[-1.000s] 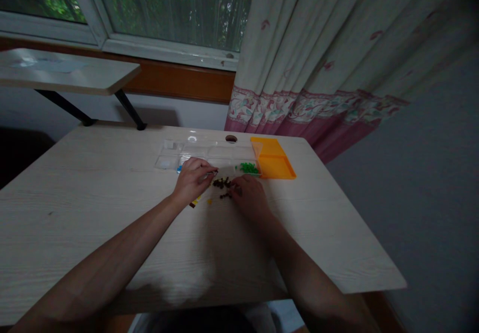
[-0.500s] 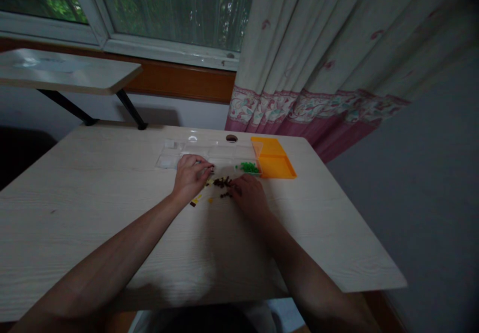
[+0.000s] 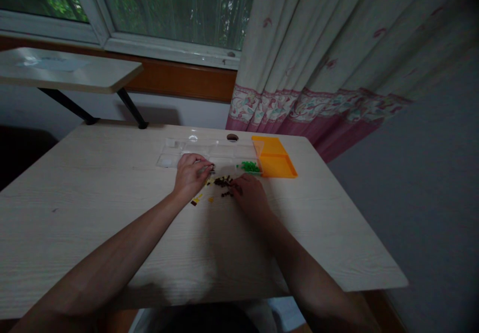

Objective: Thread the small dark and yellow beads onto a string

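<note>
My left hand (image 3: 190, 174) is closed in a pinch over the front edge of a clear compartment box (image 3: 220, 150). A small dark piece shows at its fingertips, too small to make out in detail. On the table lies a loose pile of small dark brown pieces (image 3: 223, 181), with pale yellow bits beside it. My right hand (image 3: 250, 192) rests at the right side of this pile, its fingers curled together; what they hold, if anything, is hidden. Small green pieces (image 3: 250, 166) fill the box's front right compartment.
An open orange case (image 3: 279, 166) adjoins the clear box on the right. Yellow and brown bits (image 3: 194, 202) lie nearer me. A raised shelf (image 3: 112, 74) on black legs stands at the back left. Behind the table (image 3: 318, 213) are a window and a curtain (image 3: 299, 103).
Both hands stay in almost the same place. The whole view has shifted very slightly; the pile and the box look unchanged.
</note>
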Available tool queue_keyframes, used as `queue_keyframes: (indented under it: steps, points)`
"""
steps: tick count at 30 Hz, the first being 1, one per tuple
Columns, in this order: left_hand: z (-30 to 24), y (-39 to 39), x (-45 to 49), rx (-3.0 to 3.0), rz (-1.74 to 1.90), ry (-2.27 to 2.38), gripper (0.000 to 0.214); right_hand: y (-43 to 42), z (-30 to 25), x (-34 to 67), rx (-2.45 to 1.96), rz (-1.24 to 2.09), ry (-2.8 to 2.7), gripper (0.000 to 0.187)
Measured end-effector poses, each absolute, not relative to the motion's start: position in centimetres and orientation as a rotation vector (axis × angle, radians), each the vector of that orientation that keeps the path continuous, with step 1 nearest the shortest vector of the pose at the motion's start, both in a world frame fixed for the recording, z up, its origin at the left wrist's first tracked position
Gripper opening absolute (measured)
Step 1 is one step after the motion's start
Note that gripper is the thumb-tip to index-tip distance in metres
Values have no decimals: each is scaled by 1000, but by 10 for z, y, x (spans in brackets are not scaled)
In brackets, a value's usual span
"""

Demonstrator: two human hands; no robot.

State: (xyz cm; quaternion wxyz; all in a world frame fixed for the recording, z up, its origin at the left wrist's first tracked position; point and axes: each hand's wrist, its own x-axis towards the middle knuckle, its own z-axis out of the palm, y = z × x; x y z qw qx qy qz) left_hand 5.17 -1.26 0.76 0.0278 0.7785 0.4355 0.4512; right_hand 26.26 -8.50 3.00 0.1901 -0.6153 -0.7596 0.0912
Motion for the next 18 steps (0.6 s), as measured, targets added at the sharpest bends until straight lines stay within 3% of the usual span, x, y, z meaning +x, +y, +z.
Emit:
queue_keyframes:
  steps: [18]
  points:
    - [6,-11,51,2408,1391,1339,17,-84,33,261,-1700,276,-2142,13]
